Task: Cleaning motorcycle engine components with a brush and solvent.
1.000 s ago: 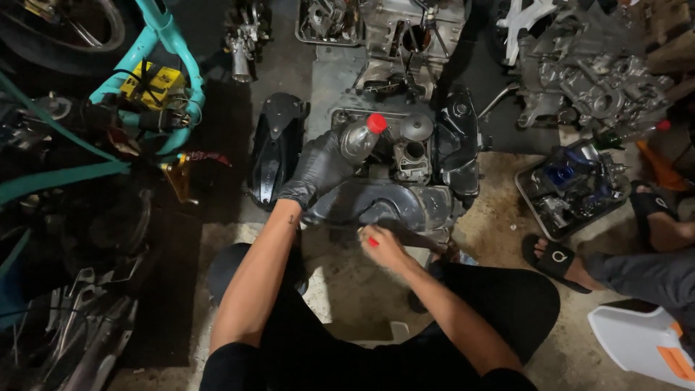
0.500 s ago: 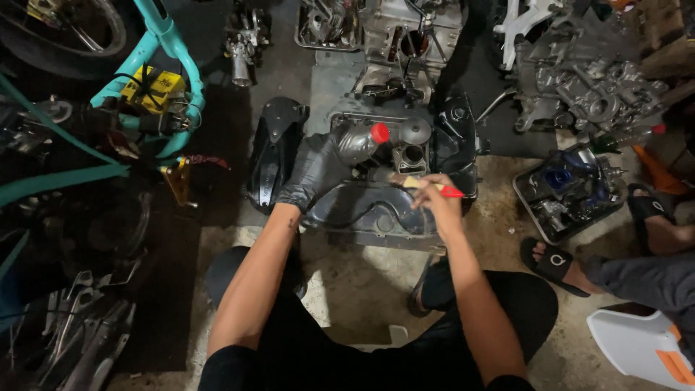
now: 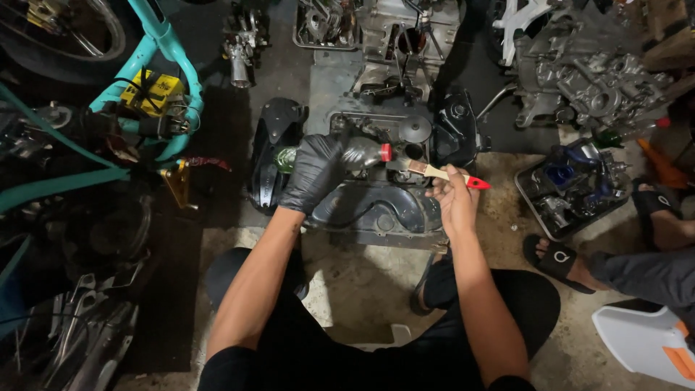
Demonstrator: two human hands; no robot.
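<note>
A: Brush (image 3: 441, 174) — a small paintbrush with a pale wooden shaft and a red handle end. Where do you hold it?

B: Your right hand (image 3: 452, 199), bare, is clenched around the shaft. The bristle end points left, toward the open engine case (image 3: 376, 210); the red end sticks out to the right, past your fingers. The brush lies almost level, just above the case's upper right part.

A: And your left hand (image 3: 313, 172)?

B: It wears a black glove and grasps a small plastic bottle (image 3: 362, 153) with a red cap. The bottle is tipped sideways, its cap pointing right toward the bristles. Cap and bristles are near each other; whether they touch, you cannot tell.

A: What surrounds the case?

B: It rests on the concrete floor (image 3: 362, 282), directly in front of your knees. A black cover (image 3: 274, 152) lies just to its left, and a second black part (image 3: 456, 130) stands at its right edge. To the far left runs a teal frame (image 3: 156, 51) carrying a yellow box (image 3: 148, 93). A tray of dark parts (image 3: 572, 185) sits to the right.

A: Is anyone else present?

B: Another person's sandalled foot (image 3: 557, 257) rests on the floor at the right, near the tray and well apart from your hands.
</note>
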